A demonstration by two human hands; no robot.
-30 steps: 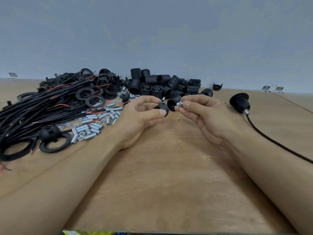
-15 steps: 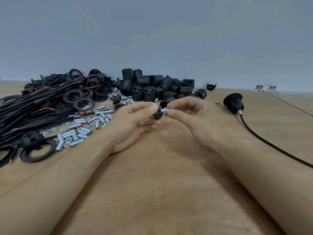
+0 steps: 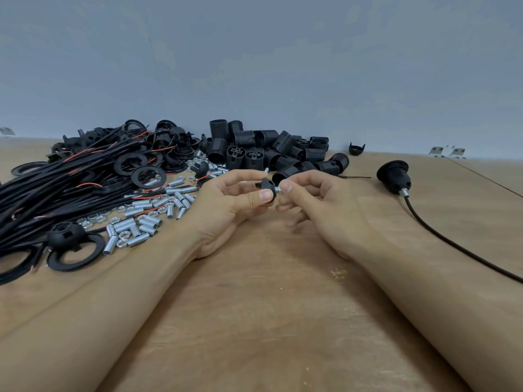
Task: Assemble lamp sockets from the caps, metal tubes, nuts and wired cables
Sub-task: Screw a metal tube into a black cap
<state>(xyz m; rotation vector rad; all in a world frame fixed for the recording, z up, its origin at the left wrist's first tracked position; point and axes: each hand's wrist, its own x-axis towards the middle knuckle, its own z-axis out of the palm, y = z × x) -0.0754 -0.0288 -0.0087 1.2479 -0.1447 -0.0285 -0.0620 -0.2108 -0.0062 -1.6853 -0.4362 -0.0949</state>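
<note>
My left hand grips a small black cap between thumb and fingers above the table's middle. My right hand pinches a short metal tube whose end sits in the cap's hole. Loose metal tubes and nuts lie scattered to the left. A bundle of black wired cables with red wire ends fills the far left. Black threaded socket bodies are heaped behind my hands.
An assembled socket with its black cable lies at the right. Black rings and a cap sit at the left front. A lone cap rests near the wall. The wooden table spreads in front.
The two hands came together: the tube in my right hand met the cap in my left, and now its end sits in the cap's hole.
</note>
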